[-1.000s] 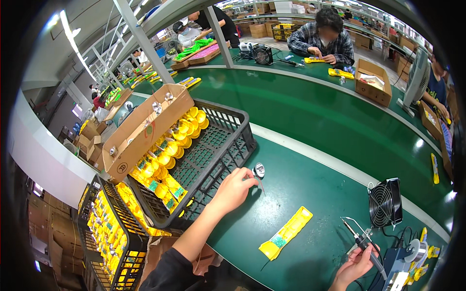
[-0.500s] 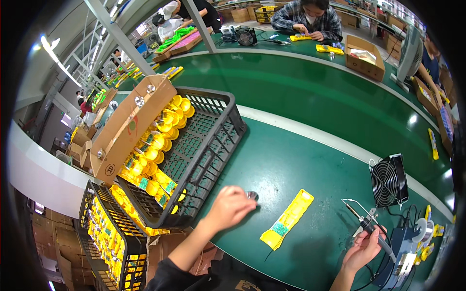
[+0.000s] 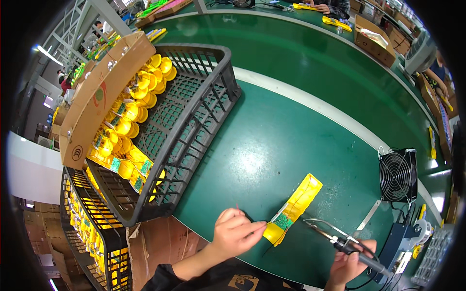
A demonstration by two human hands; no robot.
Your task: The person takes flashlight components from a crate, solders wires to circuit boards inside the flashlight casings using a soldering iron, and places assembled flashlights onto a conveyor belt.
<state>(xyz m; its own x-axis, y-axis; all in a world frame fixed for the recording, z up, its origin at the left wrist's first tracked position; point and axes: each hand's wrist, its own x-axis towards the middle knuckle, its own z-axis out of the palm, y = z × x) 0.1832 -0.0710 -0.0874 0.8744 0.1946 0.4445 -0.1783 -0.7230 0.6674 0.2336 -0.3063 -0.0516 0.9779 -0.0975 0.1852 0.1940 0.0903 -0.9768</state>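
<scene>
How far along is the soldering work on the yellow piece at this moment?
Done: the yellow part lies on the green bench, green circuit board end toward the person. In hand: the left hand pinches thin wires at that board end, and the right hand grips the soldering iron, tip close to the board but apart from it. Left: no joint shows yet; many yellow parts sit in the black crate.

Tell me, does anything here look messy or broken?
Nothing looks broken or spilled. The only untidy thing is the long cardboard box, which sits tilted across the corner of the black crate, on top of the yellow parts packed inside.
</scene>
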